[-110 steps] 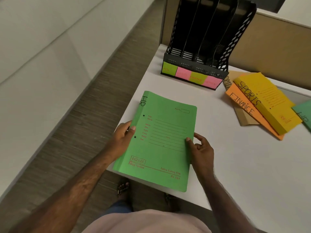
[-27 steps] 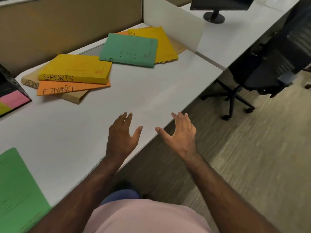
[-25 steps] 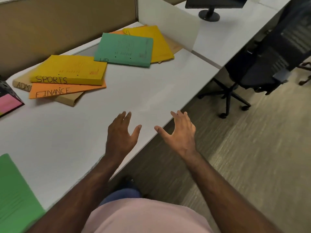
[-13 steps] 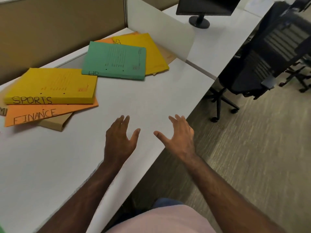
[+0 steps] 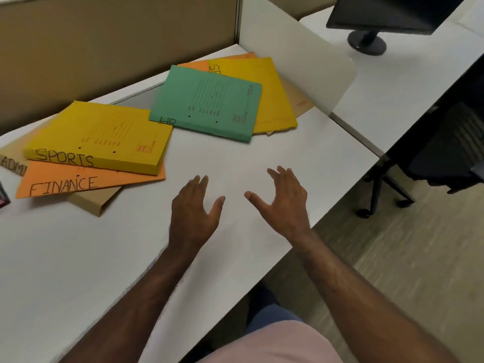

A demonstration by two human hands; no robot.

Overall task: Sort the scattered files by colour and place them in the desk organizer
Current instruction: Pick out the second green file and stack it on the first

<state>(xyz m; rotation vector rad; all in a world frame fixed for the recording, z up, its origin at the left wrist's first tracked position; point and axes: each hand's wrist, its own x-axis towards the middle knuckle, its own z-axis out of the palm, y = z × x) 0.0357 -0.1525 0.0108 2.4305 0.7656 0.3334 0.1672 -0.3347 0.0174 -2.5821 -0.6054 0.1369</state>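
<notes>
Two bare hands hovered over the white desk (image 5: 78, 258), both spread and holding nothing: the left hand (image 5: 195, 210) with fingers straight and thumb out, the right hand (image 5: 284, 203) with fingers loosely fanned. Only a dark sliver with a pink patch showed at the left edge; whether it belonged to the desk organizer could not be told, and nothing could be seen inside it. All the files lay flat on the desk beyond the hands, in two loose piles. In the left pile a thick yellow card file lettered SPORTS (image 5: 102, 137) rested on a thin orange file lettered FINANCE (image 5: 86, 182), which overlapped a brown kraft file (image 5: 94, 203) lettered ADMI at its far end. In the right pile a teal-green file marked HR (image 5: 207, 103), with two punched holes, lay on another yellow file (image 5: 272, 95), with orange and brown edges showing beneath. Each file was rectangular matte card. A frosted white divider panel (image 5: 296, 56) with a rounded corner stood beside that pile.
</notes>
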